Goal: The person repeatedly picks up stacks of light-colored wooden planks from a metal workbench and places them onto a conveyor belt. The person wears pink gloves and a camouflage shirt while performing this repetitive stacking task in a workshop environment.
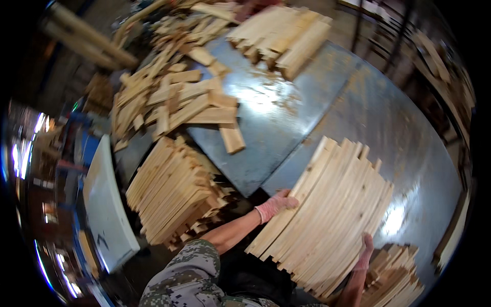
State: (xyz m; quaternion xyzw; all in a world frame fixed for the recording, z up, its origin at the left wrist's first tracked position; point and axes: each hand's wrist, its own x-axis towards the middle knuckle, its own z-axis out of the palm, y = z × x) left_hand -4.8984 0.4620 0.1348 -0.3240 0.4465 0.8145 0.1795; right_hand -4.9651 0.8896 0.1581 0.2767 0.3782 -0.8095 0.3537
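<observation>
A row of long, pale wooden strips (327, 215) lies side by side on the metal table in front of me, their ends uneven. My left hand (276, 205), in a pinkish glove with bare fingertips, grips the row's left edge. On the opposite edge, nearer to me, my right hand (365, 251) presses in, gloved the same way. Between them the strips are squeezed together, apart from a narrow dark gap beside the leftmost ones. The undersides of the strips and some of my fingers are hidden.
Left of me stands a tall stack of strips (169, 189). Loose offcuts (189, 97) pile up at the far left of the metal table (327, 123). Another bundle of boards (281, 36) lies at the back, and more strips (394, 276) sit by my right forearm. A white panel (107, 204) stands further left.
</observation>
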